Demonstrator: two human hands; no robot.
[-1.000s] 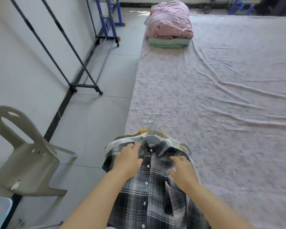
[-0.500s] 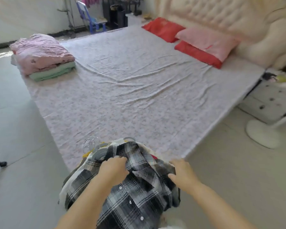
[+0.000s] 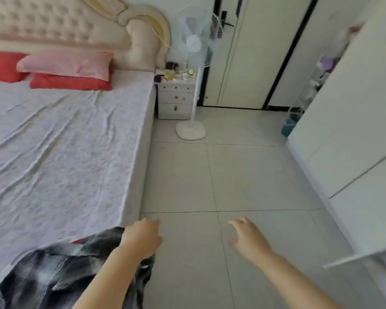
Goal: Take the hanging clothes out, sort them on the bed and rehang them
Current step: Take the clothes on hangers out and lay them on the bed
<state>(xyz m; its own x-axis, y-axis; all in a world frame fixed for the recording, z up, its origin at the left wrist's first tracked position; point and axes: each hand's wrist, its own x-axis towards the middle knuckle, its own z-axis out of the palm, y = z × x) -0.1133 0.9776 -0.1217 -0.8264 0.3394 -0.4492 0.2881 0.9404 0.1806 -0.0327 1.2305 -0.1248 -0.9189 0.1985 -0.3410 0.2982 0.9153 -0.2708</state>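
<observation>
You look across a tiled floor [image 3: 243, 175]. At its far left corner stands a white nightstand [image 3: 176, 99] with three drawers, its top crowded with small items too blurred to name. Just right of it, a white pedestal fan [image 3: 195, 43] stands on a round base. Behind the fan is a pale door [image 3: 250, 52] with a dark frame and black handle. A white wardrobe [image 3: 354, 108] lines the floor's right edge, with a teal bin [image 3: 289, 128] at its far end. To your left, a pink pillow [image 3: 65, 63] lies on a red pillow [image 3: 69, 82] below a tufted headboard [image 3: 54, 23].
</observation>
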